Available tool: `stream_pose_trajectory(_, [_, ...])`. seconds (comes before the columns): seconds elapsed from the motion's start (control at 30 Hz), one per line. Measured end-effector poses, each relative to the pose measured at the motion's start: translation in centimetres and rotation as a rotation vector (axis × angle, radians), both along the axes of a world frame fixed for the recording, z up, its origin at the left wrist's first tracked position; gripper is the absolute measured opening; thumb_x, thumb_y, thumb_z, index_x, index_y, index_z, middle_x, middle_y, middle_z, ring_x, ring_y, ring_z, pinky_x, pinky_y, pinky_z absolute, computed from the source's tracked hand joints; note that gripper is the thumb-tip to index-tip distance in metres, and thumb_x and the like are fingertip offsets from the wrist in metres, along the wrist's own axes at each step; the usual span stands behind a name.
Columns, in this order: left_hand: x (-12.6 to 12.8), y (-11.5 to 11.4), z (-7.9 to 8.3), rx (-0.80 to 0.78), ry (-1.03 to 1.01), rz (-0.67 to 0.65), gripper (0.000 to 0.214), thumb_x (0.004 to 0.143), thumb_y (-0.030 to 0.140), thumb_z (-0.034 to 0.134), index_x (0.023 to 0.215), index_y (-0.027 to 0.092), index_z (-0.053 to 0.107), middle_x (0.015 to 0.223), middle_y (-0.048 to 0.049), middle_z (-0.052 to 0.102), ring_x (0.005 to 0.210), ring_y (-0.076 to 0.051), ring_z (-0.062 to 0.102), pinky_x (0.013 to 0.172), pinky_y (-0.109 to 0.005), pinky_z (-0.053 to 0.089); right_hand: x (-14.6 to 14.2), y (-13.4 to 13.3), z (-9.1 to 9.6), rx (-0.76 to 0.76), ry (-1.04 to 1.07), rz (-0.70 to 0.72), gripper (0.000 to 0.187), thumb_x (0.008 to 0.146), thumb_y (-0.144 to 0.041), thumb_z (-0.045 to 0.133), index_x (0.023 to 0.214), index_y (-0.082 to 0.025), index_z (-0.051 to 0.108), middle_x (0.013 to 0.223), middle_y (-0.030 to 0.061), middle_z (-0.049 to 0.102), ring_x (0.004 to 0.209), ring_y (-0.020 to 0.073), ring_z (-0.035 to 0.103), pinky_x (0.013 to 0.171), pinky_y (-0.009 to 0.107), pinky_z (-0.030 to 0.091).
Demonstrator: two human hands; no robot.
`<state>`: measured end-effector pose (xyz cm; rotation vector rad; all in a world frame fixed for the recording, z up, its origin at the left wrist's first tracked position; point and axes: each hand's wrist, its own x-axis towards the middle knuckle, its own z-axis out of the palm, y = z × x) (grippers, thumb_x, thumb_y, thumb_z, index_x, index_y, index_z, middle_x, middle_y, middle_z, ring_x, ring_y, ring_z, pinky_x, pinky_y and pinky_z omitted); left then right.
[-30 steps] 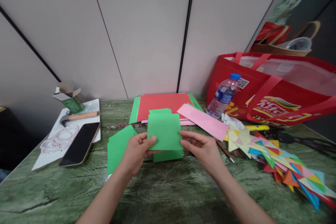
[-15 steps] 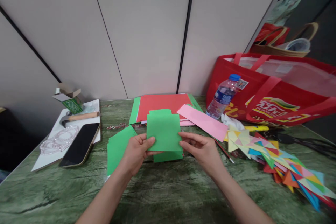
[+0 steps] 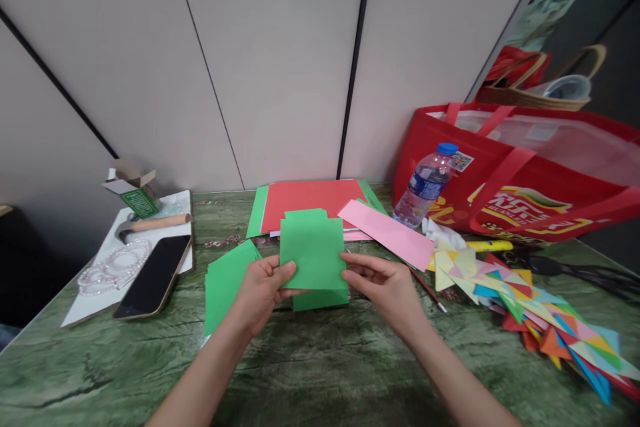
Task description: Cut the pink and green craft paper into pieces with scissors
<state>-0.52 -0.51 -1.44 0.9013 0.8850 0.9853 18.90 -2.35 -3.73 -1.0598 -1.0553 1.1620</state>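
I hold a green square of paper (image 3: pixel 313 250) up in front of me with both hands. My left hand (image 3: pixel 261 290) pinches its lower left edge, thumb on the front. My right hand (image 3: pixel 383 287) grips its right edge with curled fingers. Under it on the green table lie more green paper squares (image 3: pixel 320 298), and a further green stack (image 3: pixel 225 280) sits just left of my left hand.
Red and green sheets (image 3: pixel 307 200) and a pink strip (image 3: pixel 387 232) lie behind. A water bottle (image 3: pixel 425 185) leans on a red bag (image 3: pixel 525 173). Folded coloured paper pieces (image 3: pixel 540 320) spread right. A phone (image 3: pixel 153 275), beads (image 3: pixel 110 267), hammer (image 3: pixel 150 223) and small box (image 3: pixel 133 192) lie left.
Almost nothing differs: the green square stays held between both hands, and my right fingers have shifted slightly along its edge.
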Motion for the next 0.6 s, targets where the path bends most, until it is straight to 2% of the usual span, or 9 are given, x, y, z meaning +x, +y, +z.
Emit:
stream_pose_trajectory(0.43, [0.01, 0.11, -0.26, 0.006, 0.021, 0.017, 0.03, 0.068, 0.029, 0.07, 0.091, 0.01, 0.068, 0.086, -0.0116, 0.071, 0.076, -0.021, 0.065, 0.065, -0.033, 0.055, -0.08, -0.1, 0.06, 0.009, 0.012, 0.021, 0.033, 0.059, -0.02, 0.073, 0.091, -0.018, 0.068, 0.062, -0.0008, 0.065, 0.053, 0.0121, 0.057, 0.051, 0.026, 0.052])
stream_pose_trajectory(0.6, [0.36, -0.11, -0.05, 0.062, 0.088, 0.135, 0.025, 0.067, 0.035, 0.069, 0.077, 0.012, 0.068, 0.069, -0.0051, 0.067, 0.063, -0.017, 0.06, 0.055, -0.027, 0.049, -0.29, -0.06, -0.12, 0.009, -0.048, 0.065, 0.029, 0.061, -0.025, 0.072, 0.088, -0.017, 0.066, 0.058, -0.0016, 0.062, 0.052, 0.0133, 0.057, 0.05, 0.027, 0.052])
